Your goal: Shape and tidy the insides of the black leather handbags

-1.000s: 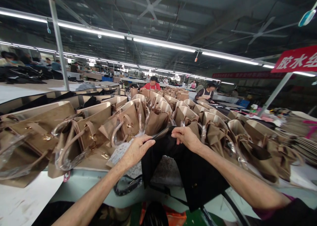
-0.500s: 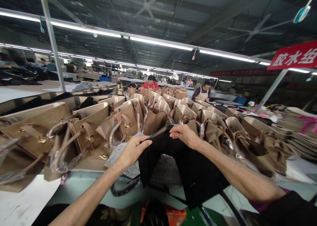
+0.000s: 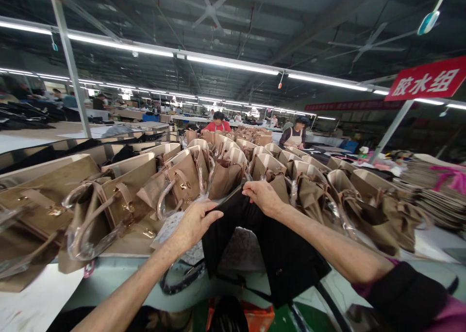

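A black bag hangs open over the near edge of the light table. My left hand pinches its top rim on the left side. My right hand grips the same rim on the right side, fingers curled over it. A black strap with a metal clasp dangles below my left wrist. Right behind my hands stand rows of tan handbags, their handles wrapped in clear plastic.
More tan bags crowd the table to the right and stretch back to two seated workers. Stacked flat sheets lie at far right. A metal post rises at left and a red sign hangs at right.
The view has drifted slightly right and down. Both hands keep their hold on the black bag's rim, shifted a little left in the picture.
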`<state>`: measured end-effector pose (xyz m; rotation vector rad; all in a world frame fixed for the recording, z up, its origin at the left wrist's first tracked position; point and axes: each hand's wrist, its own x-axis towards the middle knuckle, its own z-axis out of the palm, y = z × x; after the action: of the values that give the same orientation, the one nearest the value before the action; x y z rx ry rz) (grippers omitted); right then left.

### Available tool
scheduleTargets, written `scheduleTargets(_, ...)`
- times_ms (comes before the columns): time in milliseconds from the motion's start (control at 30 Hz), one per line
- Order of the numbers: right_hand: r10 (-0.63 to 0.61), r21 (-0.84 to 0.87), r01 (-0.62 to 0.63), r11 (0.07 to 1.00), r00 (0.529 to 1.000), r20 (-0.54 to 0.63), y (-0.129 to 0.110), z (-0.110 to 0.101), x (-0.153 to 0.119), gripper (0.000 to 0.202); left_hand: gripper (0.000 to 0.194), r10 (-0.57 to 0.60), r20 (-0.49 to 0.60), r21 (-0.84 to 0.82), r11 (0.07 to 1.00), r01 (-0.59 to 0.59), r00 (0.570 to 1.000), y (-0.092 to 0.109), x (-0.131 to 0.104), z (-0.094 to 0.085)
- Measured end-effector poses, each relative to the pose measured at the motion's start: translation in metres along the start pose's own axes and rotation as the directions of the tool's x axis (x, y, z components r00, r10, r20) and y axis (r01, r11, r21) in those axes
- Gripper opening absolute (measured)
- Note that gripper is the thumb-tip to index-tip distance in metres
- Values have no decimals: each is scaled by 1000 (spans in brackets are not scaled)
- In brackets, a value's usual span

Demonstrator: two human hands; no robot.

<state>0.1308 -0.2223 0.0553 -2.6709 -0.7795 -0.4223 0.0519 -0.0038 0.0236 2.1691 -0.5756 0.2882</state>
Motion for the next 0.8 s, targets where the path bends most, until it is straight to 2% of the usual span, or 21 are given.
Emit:
scheduleTargets(267, -14, -36, 14, 999, 1000, -9, -1, 0, 0, 21, 26, -44, -34, 86, 995, 47, 998, 0, 4, 4)
scheduleTargets(467, 24, -6, -24, 1000, 999, -32, 0, 1, 1, 13, 27, -51, -67, 61, 997, 55, 996, 5, 5, 10)
scheduleTargets(633, 24, 38, -24, 999, 1000, -20, 2, 2, 2, 33, 32, -42, -69, 56, 997, 46, 997, 9, 4, 10)
scheduleTargets(800, 10, 61, -11, 998, 1000, 4, 3, 3, 3, 35, 30, -51, -50, 48, 997, 53, 997, 14, 5, 9)
